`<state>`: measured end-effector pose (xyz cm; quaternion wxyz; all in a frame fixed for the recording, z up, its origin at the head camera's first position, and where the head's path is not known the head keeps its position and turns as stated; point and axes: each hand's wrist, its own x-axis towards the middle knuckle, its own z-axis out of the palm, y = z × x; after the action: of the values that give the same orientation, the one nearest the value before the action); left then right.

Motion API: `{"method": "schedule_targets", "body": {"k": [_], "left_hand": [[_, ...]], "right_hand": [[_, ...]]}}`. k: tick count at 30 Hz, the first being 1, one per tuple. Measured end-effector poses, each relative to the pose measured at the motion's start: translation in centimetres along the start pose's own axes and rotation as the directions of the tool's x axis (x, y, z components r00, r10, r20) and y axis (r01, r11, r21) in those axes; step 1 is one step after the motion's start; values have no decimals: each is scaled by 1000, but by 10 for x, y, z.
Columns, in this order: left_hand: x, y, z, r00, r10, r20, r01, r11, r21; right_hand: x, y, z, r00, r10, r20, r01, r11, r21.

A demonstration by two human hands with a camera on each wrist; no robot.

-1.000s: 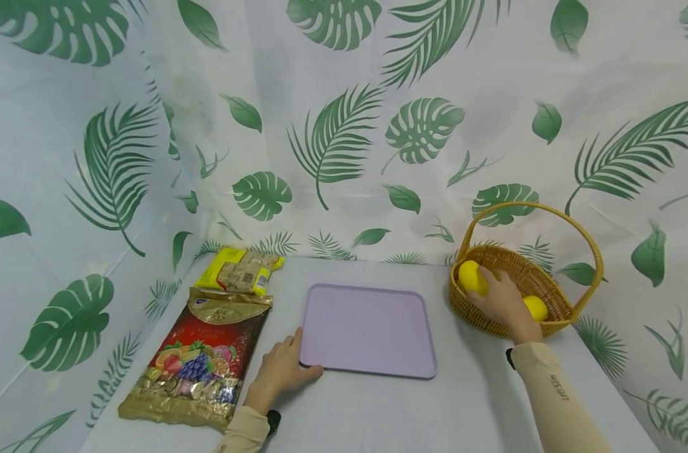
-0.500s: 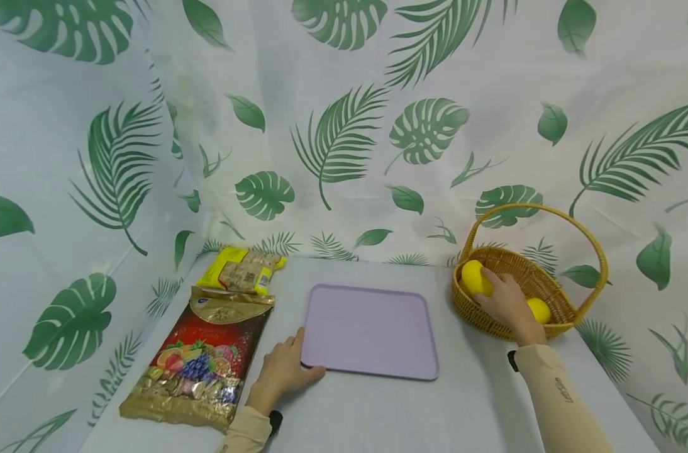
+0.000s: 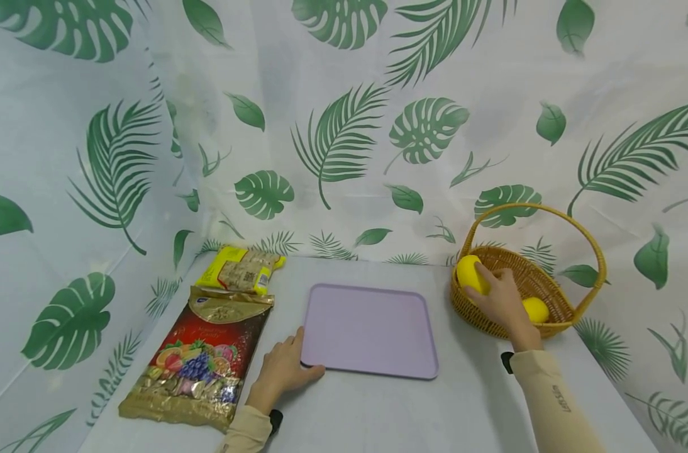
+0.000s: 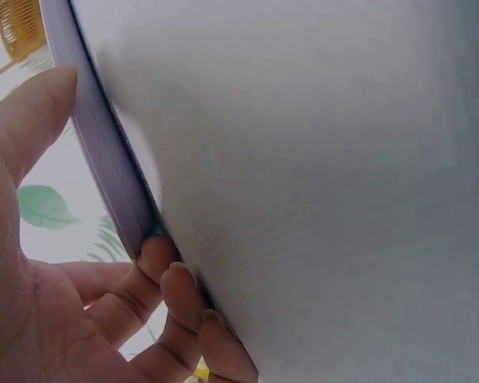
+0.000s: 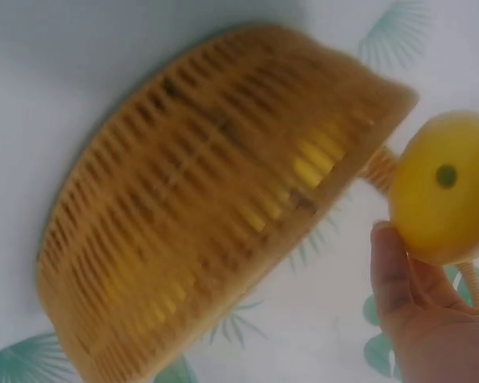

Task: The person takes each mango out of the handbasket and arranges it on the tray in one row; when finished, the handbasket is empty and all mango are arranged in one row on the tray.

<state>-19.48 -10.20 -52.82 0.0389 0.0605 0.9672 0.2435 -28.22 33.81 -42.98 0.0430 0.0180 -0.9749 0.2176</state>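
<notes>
My right hand (image 3: 499, 305) holds a lemon (image 3: 471, 274) at the left rim of the wicker basket (image 3: 548, 270). In the right wrist view the lemon (image 5: 447, 187) is raised above the rim, with fingers beneath it. Another lemon (image 3: 535, 309) lies inside the basket, and yellow shows through the weave. My left hand (image 3: 284, 368) rests at the near left corner of a pale purple tray (image 3: 369, 330), thumb along the front edge, fingers by the left side. The left wrist view shows its thumb and fingertips touching the tray's edge (image 4: 104, 159).
A red and gold candy bag (image 3: 197, 358) lies left of the left hand. Behind it sits a yellow snack packet (image 3: 242, 269). The basket's tall handle (image 3: 582, 229) arches over its opening. Leaf-printed cloth (image 3: 344, 138) stands behind the white tabletop (image 3: 378, 415).
The right hand has lifted the lemon slightly up and to the left at the basket's rim. The left hand and the tray stay where they were.
</notes>
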Motion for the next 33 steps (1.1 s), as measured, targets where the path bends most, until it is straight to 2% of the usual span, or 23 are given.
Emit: {"method": "schedule_targets", "body": {"k": [4,9,18,27,33], "left_hand": [[0,0,0,1000,3,-11,-3,1000,1],[1,0,1,1000,4,1,-4,1000,-2],[1,-1,2,1000,6,3,-6,1000,1],[-1,-1,1,1000,9,-16,-9,1000,3],[0,0,1,1000,13,-18,-13,1000,2]], "right_hand": [[-2,-11,9,1000,-26,-18,26,1000,14],[-5,-25,22,998,-65,-6,65,998,21],[-8,-53,62,990,-140,11,139,989,55],[-4,-86,97,984,-165,65,158,983,95],[0,-106,116,967,-225,118,214,972,99]]}}
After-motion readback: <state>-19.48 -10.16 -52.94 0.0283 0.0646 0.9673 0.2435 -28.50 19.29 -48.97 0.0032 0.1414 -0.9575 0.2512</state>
